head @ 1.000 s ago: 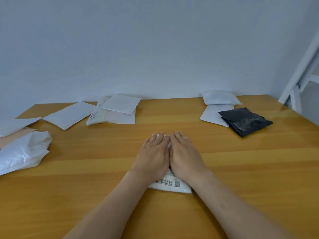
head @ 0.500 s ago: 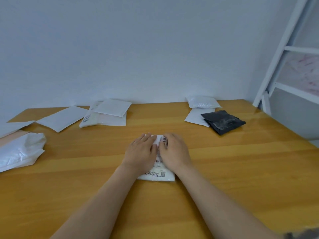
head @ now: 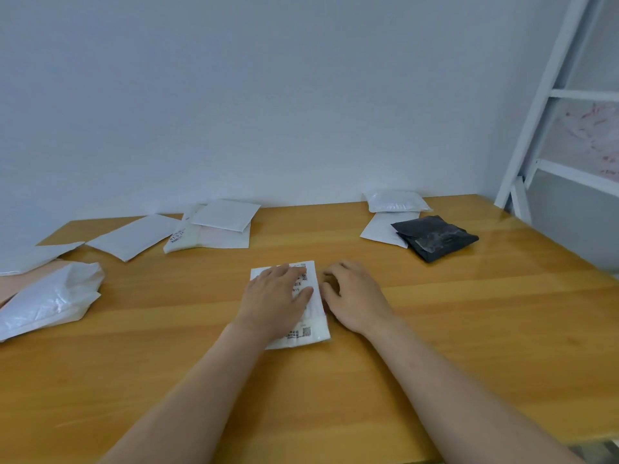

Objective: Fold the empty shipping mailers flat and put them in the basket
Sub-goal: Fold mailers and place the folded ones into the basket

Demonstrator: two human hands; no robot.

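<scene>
A folded white mailer [head: 317, 331] with a printed label lies flat on the wooden table [head: 469, 313] in front of me. My left hand [head: 276, 299] presses down on it with straight fingers and covers most of its top. My right hand [head: 355, 296] rests on the table against the mailer's right edge, fingers loosely bent and thumb at the edge. No basket is in view.
Several other mailers lie along the back: a black one [head: 435, 237] on a flat white one [head: 378, 229], a puffy white one [head: 397, 201], a white stack [head: 224, 217], a flat one [head: 134, 236]. A crumpled white bag [head: 50, 299] sits at the left. A white metal frame [head: 542, 95] stands at the right.
Both hands lay side by side on the mailer; now my right hand has slid off to its right edge, uncovering the label. The view has turned a little to the right.
</scene>
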